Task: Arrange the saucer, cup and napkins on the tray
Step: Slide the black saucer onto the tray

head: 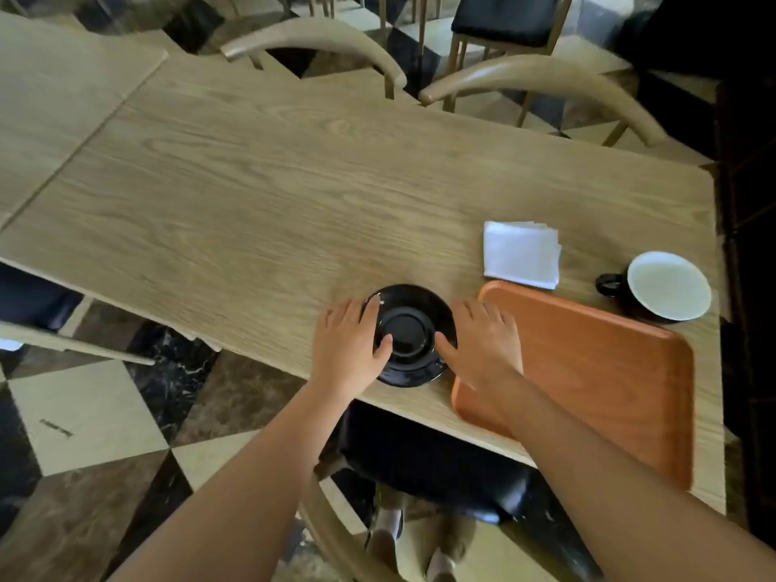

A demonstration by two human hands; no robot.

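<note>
Wooden table (294, 182) carries one orange tray (609, 392) at its near right corner, bare. One napkin stack (520, 254) lies beyond it, one black cup (663, 287) by the right edge. My left hand (348, 346) and right hand (483, 342), fingers spread, bracket one black saucer (409, 333) at the near edge; I'd grip both rims evenly, lifting level.

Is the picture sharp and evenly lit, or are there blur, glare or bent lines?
Head view: slightly soft throughout; the table edges bow from the wide-angle lens; the right side falls into darkness; a small glare glints on the saucer rim; the napkins look washed out.
</note>
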